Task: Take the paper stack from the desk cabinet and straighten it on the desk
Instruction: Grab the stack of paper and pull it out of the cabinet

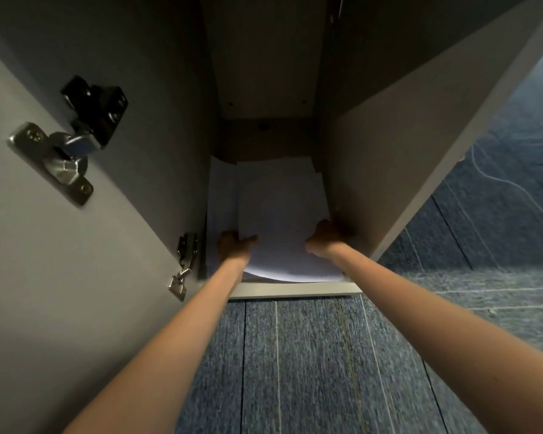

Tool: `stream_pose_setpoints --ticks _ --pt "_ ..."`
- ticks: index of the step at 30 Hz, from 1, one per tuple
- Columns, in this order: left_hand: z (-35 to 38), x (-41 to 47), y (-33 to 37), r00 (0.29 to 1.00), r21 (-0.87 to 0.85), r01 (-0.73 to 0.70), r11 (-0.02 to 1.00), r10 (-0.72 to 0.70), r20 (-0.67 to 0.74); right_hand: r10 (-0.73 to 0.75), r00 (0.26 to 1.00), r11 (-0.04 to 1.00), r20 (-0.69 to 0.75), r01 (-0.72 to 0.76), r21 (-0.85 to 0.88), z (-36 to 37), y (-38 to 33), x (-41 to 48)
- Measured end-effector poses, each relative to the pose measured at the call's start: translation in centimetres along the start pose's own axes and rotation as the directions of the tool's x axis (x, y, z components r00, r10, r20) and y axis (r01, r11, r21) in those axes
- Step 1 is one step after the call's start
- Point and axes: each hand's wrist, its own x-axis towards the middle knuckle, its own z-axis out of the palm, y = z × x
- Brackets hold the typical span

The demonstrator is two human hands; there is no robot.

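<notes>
White sheets of the paper stack point(276, 211) are lying on the cabinet floor point(295, 289), long axis running straight back. Left hand point(232, 245) and right hand point(323, 238) are each gripping a near corner, equally close, near edge bowing over the lip.

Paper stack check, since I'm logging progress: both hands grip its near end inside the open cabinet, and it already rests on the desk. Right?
Not quite. The head view shows the paper stack lying on the cabinet floor, not on the desk. The rest holds: the left hand and right hand grip its near end, beside the open cabinet door.
</notes>
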Motion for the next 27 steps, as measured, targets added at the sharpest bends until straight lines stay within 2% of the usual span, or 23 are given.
stream_pose_setpoints --ticks 2,5,9,11,15,19,21,23,27 --pt "-0.5 0.0 0.2 0.999 0.111 -0.038 0.993 0.036 0.022 -0.021 1.0 1.0 -0.003 0.021 0.02 -0.2 0.1 0.0" --pt "-0.9 0.2 0.1 0.999 0.165 -0.023 0.986 0.018 0.031 -0.028 0.998 0.996 -0.048 0.032 0.08 -0.4 0.3 0.4" --pt "-0.4 -0.5 -0.2 0.984 0.425 0.018 0.905 0.059 -0.167 0.001 0.999 0.992 -0.047 0.005 0.125 -0.3 -0.6 0.8" --pt "0.0 -0.7 -0.1 0.979 0.365 0.052 0.93 0.024 -0.202 0.01 1.0 0.995 -0.023 -0.008 0.095 -0.3 -1.2 0.4" --pt "0.7 -0.9 -0.3 0.993 0.404 0.066 0.913 -0.019 -0.12 -0.039 0.997 0.997 -0.065 0.044 0.065 0.2 -0.8 -0.6" --pt "1.3 -1.1 -1.0 0.996 0.4 -0.016 0.916 0.051 -0.077 -0.132 0.99 0.989 -0.055 0.135 0.061 1.3 -1.1 -0.4" --pt "1.0 -0.9 -1.0 0.993 0.351 -0.04 0.936 0.075 -0.088 -0.18 0.981 0.975 -0.071 0.187 0.12 1.3 -1.9 -0.5" --pt "0.2 -0.7 -0.7 0.991 0.315 -0.001 0.949 0.043 -0.127 -0.168 0.981 0.964 -0.096 0.183 0.191 0.9 -2.2 -0.5" --pt "-0.5 -1.0 0.2 0.977 0.361 0.124 0.924 -0.049 -0.21 -0.04 0.996 0.915 -0.08 0.069 0.398 0.4 -1.3 2.4"
